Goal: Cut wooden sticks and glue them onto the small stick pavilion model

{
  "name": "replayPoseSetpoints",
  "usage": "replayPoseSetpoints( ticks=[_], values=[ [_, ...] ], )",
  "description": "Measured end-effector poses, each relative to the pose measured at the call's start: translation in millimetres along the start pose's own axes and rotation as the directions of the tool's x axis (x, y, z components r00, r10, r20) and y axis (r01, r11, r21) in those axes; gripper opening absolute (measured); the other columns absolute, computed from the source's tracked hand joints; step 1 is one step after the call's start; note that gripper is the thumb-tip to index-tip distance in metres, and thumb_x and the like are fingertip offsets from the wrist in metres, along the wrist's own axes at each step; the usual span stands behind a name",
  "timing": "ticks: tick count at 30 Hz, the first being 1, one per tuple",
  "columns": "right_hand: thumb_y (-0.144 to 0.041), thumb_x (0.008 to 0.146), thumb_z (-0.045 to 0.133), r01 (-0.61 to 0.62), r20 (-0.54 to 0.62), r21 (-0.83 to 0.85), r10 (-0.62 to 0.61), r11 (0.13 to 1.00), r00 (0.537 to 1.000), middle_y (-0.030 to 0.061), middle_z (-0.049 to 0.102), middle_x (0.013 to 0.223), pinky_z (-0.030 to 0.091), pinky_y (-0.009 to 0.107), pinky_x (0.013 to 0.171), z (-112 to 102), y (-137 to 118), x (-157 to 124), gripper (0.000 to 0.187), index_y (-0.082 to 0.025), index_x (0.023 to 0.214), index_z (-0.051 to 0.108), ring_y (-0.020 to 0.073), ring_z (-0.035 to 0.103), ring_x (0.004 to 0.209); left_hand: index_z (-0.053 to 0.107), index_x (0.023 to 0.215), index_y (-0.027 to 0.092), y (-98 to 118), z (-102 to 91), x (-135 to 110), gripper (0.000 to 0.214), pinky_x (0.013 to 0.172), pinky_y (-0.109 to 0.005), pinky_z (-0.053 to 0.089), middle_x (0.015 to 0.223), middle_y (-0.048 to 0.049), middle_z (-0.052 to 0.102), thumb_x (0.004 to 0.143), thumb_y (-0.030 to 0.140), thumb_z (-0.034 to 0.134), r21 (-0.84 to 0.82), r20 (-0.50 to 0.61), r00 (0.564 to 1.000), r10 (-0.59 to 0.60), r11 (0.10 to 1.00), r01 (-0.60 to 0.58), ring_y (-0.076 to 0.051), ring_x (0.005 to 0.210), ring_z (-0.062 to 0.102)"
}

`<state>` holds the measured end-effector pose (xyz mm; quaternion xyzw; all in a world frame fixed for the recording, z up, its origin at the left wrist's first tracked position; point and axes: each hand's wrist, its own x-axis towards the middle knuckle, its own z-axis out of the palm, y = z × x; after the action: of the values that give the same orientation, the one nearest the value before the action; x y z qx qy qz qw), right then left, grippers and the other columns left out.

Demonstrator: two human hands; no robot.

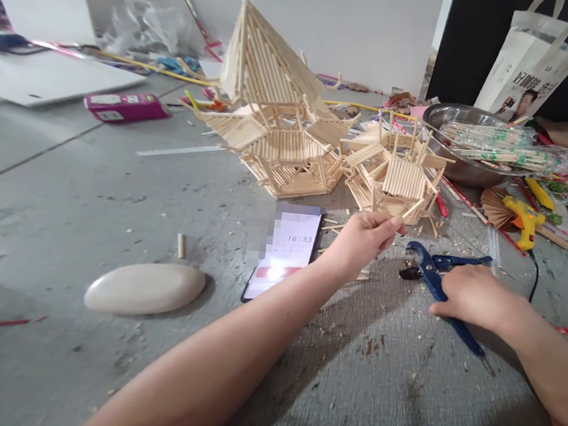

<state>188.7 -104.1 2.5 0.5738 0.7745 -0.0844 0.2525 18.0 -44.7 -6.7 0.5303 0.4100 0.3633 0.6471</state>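
My left hand [369, 241] pinches a short wooden stick [413, 211] between thumb and fingers, just in front of the small stick model [402, 177]. My right hand [474, 295] lies over a blue pipe cutter [429, 270] on the floor, with the thumb against one handle and the other fingers largely hidden. The tool's handles are spread and its dark blade faces left. Behind, a larger stick model [290, 147] with a tall pointed roof stands touching or very close to the small one. Several loose stick pieces lie under and beside my left hand.
A lit phone [283, 253] lies left of my left forearm, near a smooth pale stone-like object [146, 288]. To the right are a yellow glue gun [523, 219] and a metal bowl [462, 166] of bagged sticks. A purple pack [126, 108] and a tote bag [529, 69] stand farther back.
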Motion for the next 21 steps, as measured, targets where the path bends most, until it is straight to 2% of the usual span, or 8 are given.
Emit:
replayPoseSetpoints(
  ticks=[3,7,9,12,15,18,20,21],
  values=[
    [-0.029,0.075,0.047,-0.007,-0.098,-0.008,0.006,1.000,0.995,0.0132,0.067,0.072,0.041,0.031,0.056,0,10,-2,0.024,-0.015,0.074,0.067,0.0236,0.063,0.068,0.058,0.064,0.015,1,-2.8,1,0.023,0.039,-0.022,0.011,0.042,0.0067,0.030,0.078,0.032,0.052,0.013,-0.022,0.999,0.040,0.999,-0.039,-0.004,0.038,0.020],
    [-0.030,0.074,0.046,0.047,-0.231,0.066,-0.030,0.997,0.972,0.0032,0.061,0.058,0.032,0.027,0.045,-6,42,-10,0.017,-0.021,0.073,0.061,0.0166,0.054,0.049,0.057,0.063,0.016,3,-7.3,1,0.023,0.038,-0.022,0.013,0.043,0.0069,0.030,0.077,0.034,0.053,-0.016,-0.045,0.996,0.082,0.996,-0.083,-0.004,0.038,0.019],
    [-0.032,0.072,0.051,0.095,-0.265,0.172,-0.047,0.980,0.963,-0.0005,0.056,0.054,0.028,0.026,0.043,-11,62,-18,0.013,-0.023,0.067,0.059,0.0129,0.048,0.045,0.057,0.063,0.016,4,-8.4,2,0.023,0.038,-0.022,0.013,0.043,0.0070,0.030,0.076,0.034,0.054,-0.033,-0.053,0.994,0.100,0.994,-0.102,-0.004,0.038,0.019],
    [-0.045,0.070,0.057,0.154,-0.309,0.400,-0.025,0.903,0.951,-0.0027,0.052,0.051,0.030,0.026,0.042,-16,93,-32,0.022,-0.024,0.067,0.058,0.0112,0.044,0.044,0.057,0.064,0.016,3,-7.4,2,0.023,0.039,-0.022,0.014,0.043,0.0073,0.029,0.077,0.035,0.054,-0.069,-0.063,0.992,0.113,0.991,-0.117,-0.003,0.038,0.020],
    [-0.043,0.066,0.063,0.237,-0.397,0.646,0.055,0.726,0.916,-0.0015,0.053,0.056,0.032,0.026,0.044,-16,112,-41,0.020,-0.023,0.069,0.059,0.0108,0.045,0.048,0.056,0.063,0.016,1,-3.2,0,0.023,0.039,-0.021,0.015,0.047,0.0060,0.037,0.078,0.034,0.053,-0.096,-0.062,0.991,0.122,0.987,-0.128,-0.002,0.037,0.023],
    [-0.035,0.067,0.063,0.386,-0.479,0.814,0.125,0.435,0.869,-0.0031,0.049,0.048,0.026,0.026,0.038,-10,113,-37,0.013,-0.024,0.063,0.057,0.0081,0.040,0.039,0.055,0.063,0.015,-3,2.1,-3,0.024,0.038,-0.021,0.019,0.057,0.0031,0.050,0.078,0.034,0.052,-0.083,-0.007,0.989,0.151,0.985,-0.151,-0.001,0.036,0.027],
    [-0.034,0.067,0.061,0.472,-0.511,0.850,0.152,0.232,0.846,-0.0025,0.052,0.050,0.021,0.026,0.035,-6,105,-28,0.010,-0.024,0.065,0.059,0.0074,0.038,0.036,0.055,0.064,0.015,-4,5.0,-5,0.024,0.039,-0.020,0.025,0.067,0.0003,0.058,0.077,0.035,0.052,-0.056,0.061,0.986,0.155,0.987,-0.152,-0.001,0.038,0.036],
    [-0.034,0.066,0.060,0.513,-0.536,0.844,0.175,0.158,0.826,-0.0018,0.055,0.053,0.020,0.026,0.035,-4,100,-22,0.010,-0.024,0.069,0.062,0.0069,0.037,0.035,0.054,0.064,0.015,-5,6.1,-6,0.024,0.041,-0.020,0.029,0.071,-0.0011,0.060,0.077,0.035,0.052,-0.046,0.103,0.984,0.146,0.989,-0.142,-0.002,0.040,0.041]
  ],
)
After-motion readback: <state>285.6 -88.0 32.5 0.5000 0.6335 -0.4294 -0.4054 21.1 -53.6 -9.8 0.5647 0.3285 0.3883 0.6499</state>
